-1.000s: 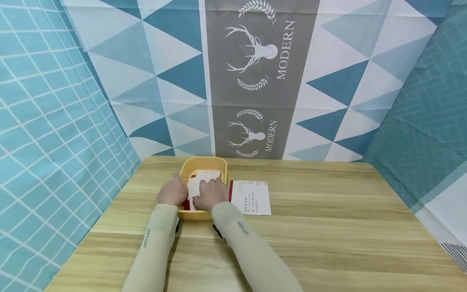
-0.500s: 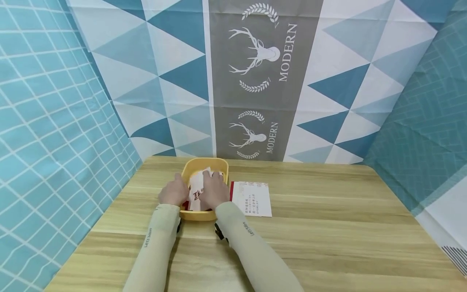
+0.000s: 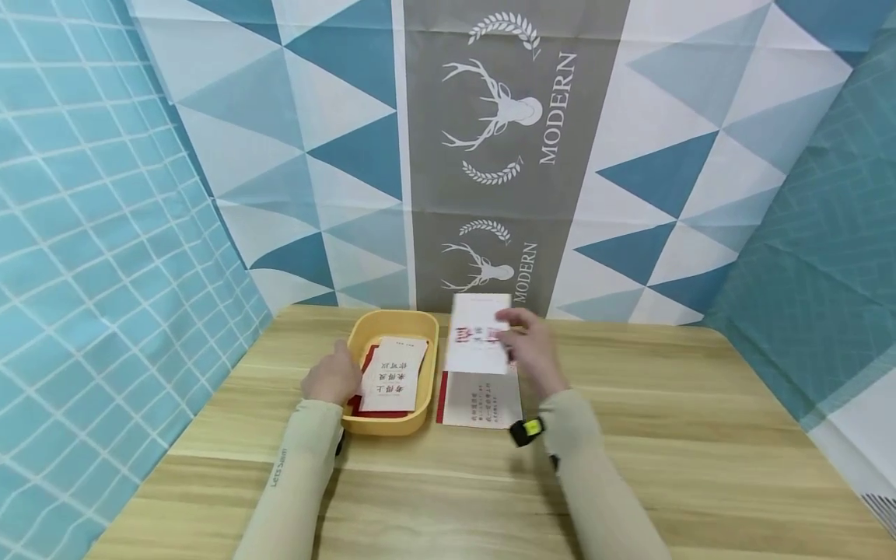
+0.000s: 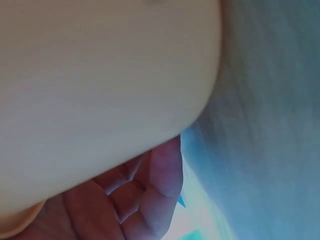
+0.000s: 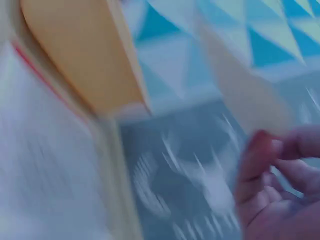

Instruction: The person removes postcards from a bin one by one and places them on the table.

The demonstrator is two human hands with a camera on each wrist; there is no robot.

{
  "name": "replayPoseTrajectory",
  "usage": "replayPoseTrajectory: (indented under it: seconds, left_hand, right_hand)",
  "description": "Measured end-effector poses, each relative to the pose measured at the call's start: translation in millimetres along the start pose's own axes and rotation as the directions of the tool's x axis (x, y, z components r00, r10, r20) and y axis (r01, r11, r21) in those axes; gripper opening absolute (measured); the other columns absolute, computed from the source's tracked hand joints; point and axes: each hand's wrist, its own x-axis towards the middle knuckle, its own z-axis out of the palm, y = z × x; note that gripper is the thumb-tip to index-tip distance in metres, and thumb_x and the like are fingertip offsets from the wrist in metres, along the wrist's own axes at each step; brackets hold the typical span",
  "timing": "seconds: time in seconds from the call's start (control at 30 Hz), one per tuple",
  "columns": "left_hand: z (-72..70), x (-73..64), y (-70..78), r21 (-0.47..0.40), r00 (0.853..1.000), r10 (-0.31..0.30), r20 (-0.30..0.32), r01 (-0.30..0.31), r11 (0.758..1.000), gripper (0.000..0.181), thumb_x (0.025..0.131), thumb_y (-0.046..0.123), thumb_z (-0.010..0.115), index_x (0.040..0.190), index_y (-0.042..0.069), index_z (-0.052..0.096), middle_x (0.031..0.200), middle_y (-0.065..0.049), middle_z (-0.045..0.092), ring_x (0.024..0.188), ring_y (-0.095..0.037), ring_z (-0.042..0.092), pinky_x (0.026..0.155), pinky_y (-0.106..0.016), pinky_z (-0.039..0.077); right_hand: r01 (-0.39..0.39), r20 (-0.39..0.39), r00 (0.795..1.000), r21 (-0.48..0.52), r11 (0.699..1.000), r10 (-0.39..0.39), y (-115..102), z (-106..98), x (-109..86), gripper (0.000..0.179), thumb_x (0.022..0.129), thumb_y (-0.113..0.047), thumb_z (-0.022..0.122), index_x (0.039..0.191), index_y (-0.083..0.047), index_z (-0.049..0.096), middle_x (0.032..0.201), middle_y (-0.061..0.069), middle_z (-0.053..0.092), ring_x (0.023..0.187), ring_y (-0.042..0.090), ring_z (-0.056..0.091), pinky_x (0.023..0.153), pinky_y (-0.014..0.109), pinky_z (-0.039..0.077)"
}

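Observation:
My left hand (image 3: pixel 330 375) grips the left side of a yellow plastic tray (image 3: pixel 428 404). In the left wrist view the tray's wall (image 4: pixel 100 90) hides part of the curled fingers (image 4: pixel 165 170). Inside the tray lie white printed cards (image 3: pixel 392 377) over red ones. To the right of it, my right hand (image 3: pixel 532 354) pinches a white card (image 3: pixel 476 330) with red print, held up above a pile of printed cards (image 3: pixel 483 404) on the table. The right wrist view, blurred, has the same card (image 5: pixel 245 90) between thumb and fingers.
The wooden table (image 3: pixel 665 435) runs back to a patterned cloth (image 3: pixel 336 171) with deer and triangles. A blue tiled-pattern cloth (image 3: pixel 105 233) hangs along the left, and a teal one (image 3: pixel 812 233) along the right.
My right hand has lifted a white card out of the tray and moved right with it, over the pile. Cards in the tray are uncovered; my left hand stays at the rim.

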Motion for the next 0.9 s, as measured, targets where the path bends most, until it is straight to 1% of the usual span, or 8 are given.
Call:
replayPoseTrajectory:
  seconds: [0.13, 0.2, 0.27, 0.33, 0.43, 0.63, 0.8, 0.9]
  left_hand:
    - [-2.3, 1.0, 1.8, -0.006, 1.000, 0.004, 0.003, -0.004, 1.000, 0.040, 0.104, 0.021, 0.043, 0.137, -0.001, 0.036, 0.103, -0.026, 0.066, 0.082, -0.037, 0.064, 0.073, -0.054, 0.054]
    - [-3.8, 1.0, 2.5, -0.005, 1.000, 0.001, 0.004, -0.001, 1.000, 0.041, 0.104, 0.021, 0.041, 0.138, -0.001, 0.035, 0.103, -0.027, 0.065, 0.082, -0.038, 0.064, 0.074, -0.055, 0.054]
    - [-4.4, 0.6, 2.5, 0.000, 1.000, -0.005, 0.005, 0.005, 1.000, 0.041, 0.105, 0.020, 0.040, 0.139, -0.001, 0.034, 0.103, -0.028, 0.065, 0.083, -0.038, 0.064, 0.075, -0.056, 0.054]
    - [-3.5, -0.1, 2.4, 0.003, 1.000, -0.009, 0.009, 0.009, 1.000, 0.042, 0.105, 0.020, 0.039, 0.140, -0.001, 0.034, 0.104, -0.028, 0.065, 0.084, -0.038, 0.064, 0.076, -0.056, 0.054]
    - [-1.3, -1.7, 1.8, -0.008, 1.000, -0.011, 0.022, 0.011, 1.000, 0.042, 0.105, 0.020, 0.039, 0.140, -0.002, 0.033, 0.105, -0.028, 0.064, 0.084, -0.038, 0.063, 0.076, -0.055, 0.054]
    - [0.5, -1.9, -0.6, -0.017, 0.999, -0.017, 0.033, 0.017, 1.000, 0.042, 0.105, 0.021, 0.040, 0.140, -0.002, 0.033, 0.100, -0.026, 0.064, 0.080, -0.036, 0.063, 0.073, -0.052, 0.053]
    - [-0.4, -1.4, -0.1, -0.011, 0.999, -0.020, 0.028, 0.020, 1.000, 0.045, 0.105, 0.021, 0.039, 0.143, -0.002, 0.031, 0.101, -0.027, 0.065, 0.081, -0.037, 0.063, 0.075, -0.054, 0.054]
    - [-1.8, -1.5, 0.0, -0.012, 0.999, -0.020, 0.030, 0.020, 1.000, 0.044, 0.105, 0.022, 0.040, 0.142, -0.001, 0.032, 0.103, -0.027, 0.065, 0.082, -0.037, 0.063, 0.078, -0.056, 0.054]
  right_hand:
    - [-0.076, 0.032, 0.996, -0.127, 0.989, 0.081, 1, -67, 1.1, 0.030, 0.098, -0.009, 0.061, 0.126, 0.001, 0.064, 0.104, 0.006, 0.063, 0.073, 0.013, 0.060, 0.058, 0.027, 0.051]
    - [-0.092, 0.053, 0.993, -0.201, 0.975, 0.104, 4, -87, -0.6, 0.028, 0.100, -0.012, 0.059, 0.124, 0.001, 0.067, 0.101, 0.004, 0.065, 0.076, 0.015, 0.059, 0.059, 0.027, 0.048]
    - [-0.105, 0.092, 0.987, -0.269, 0.957, 0.134, 11, -96, -2.6, 0.025, 0.101, -0.012, 0.057, 0.121, 0.000, 0.068, 0.098, 0.003, 0.066, 0.077, 0.017, 0.058, 0.059, 0.028, 0.047]
    - [-0.116, 0.133, 0.978, -0.300, 0.947, 0.161, 19, -97, -3.4, 0.022, 0.100, -0.009, 0.057, 0.117, 0.000, 0.068, 0.095, 0.004, 0.066, 0.075, 0.019, 0.058, 0.059, 0.030, 0.047]
    - [-0.156, 0.173, 0.961, -0.305, 0.940, 0.215, 32, -89, -3.0, 0.016, 0.099, -0.005, 0.057, 0.112, -0.001, 0.065, 0.091, 0.006, 0.064, 0.072, 0.019, 0.057, 0.059, 0.032, 0.049]
    - [-0.167, 0.233, 0.942, -0.300, 0.939, 0.242, 54, -66, 1.2, 0.017, 0.097, 0.003, 0.052, 0.111, 0.003, 0.062, 0.083, 0.008, 0.058, 0.062, 0.018, 0.052, 0.056, 0.029, 0.048]
    - [-0.212, 0.223, 0.934, -0.286, 0.935, 0.280, 65, -59, 2.1, 0.019, 0.095, 0.005, 0.053, 0.110, 0.003, 0.063, 0.080, 0.008, 0.056, 0.062, 0.018, 0.051, 0.055, 0.030, 0.049]
    - [-0.212, 0.211, 0.937, -0.288, 0.934, 0.278, 68, -59, 2.6, 0.019, 0.095, 0.004, 0.053, 0.111, 0.004, 0.063, 0.080, 0.008, 0.055, 0.064, 0.019, 0.051, 0.055, 0.030, 0.050]
